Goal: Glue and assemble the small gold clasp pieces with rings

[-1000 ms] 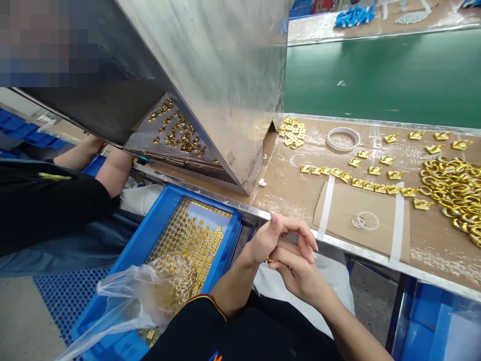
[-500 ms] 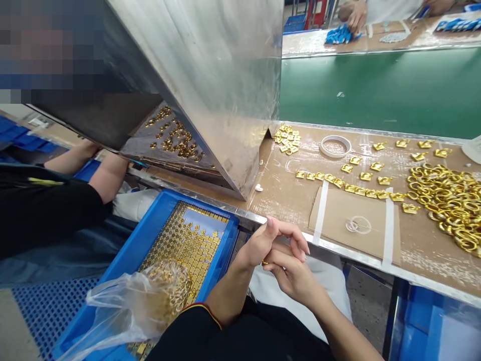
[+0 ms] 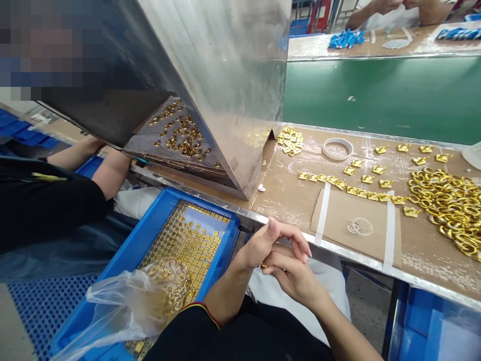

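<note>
1. From my feed I read bright gold on the small held piece (image 3: 263, 264).
2. The same gold fills the heap of rings (image 3: 451, 205) and the row of tags (image 3: 368, 195).
3. I see white on the tape roll (image 3: 338, 157) and on the tape strips (image 3: 323, 215), which stripe the brown cardboard (image 3: 345, 205).
4. The crate (image 3: 133, 250) is blue; inside, gold squares (image 3: 184, 238) form a grid pattern.
5. The work surface (image 3: 376, 100) beyond looks green to me.
6. A red and yellow trim (image 3: 199, 304) edges the black sleeve (image 3: 188, 331).
7. I see silvery grey on the metal housing (image 3: 233, 90).
</note>
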A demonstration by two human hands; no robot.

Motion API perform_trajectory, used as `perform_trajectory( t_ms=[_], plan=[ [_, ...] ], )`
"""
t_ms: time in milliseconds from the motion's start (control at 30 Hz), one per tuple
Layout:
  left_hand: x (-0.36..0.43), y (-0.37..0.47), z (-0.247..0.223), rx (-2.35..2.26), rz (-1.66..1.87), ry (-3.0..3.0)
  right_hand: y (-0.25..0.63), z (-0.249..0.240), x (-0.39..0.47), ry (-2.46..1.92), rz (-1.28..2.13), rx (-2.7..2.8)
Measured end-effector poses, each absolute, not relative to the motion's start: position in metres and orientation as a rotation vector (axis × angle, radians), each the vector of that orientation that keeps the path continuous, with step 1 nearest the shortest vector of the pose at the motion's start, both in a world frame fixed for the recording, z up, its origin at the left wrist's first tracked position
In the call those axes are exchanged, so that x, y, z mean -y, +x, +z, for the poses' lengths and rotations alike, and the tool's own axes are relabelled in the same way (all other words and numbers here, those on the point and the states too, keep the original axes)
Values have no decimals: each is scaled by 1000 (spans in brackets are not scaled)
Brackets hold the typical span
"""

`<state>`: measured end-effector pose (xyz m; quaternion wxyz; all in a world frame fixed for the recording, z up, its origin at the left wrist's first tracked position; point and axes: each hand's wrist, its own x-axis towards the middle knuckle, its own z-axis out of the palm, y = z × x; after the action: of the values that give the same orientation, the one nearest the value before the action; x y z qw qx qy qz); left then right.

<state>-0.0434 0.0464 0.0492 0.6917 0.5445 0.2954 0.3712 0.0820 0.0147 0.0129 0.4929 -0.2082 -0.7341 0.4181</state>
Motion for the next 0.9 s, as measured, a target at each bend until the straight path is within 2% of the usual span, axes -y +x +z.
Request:
perform_trajectory(
  t_ms=[333, 900],
  plan=[
    [-46, -46, 45, -658, 815, 1233, 85, 8, -16, -505, 924, 1834],
    [-49, -44, 44, -633, 810, 1226, 85, 6, -15, -545, 973, 1838]
  ],
)
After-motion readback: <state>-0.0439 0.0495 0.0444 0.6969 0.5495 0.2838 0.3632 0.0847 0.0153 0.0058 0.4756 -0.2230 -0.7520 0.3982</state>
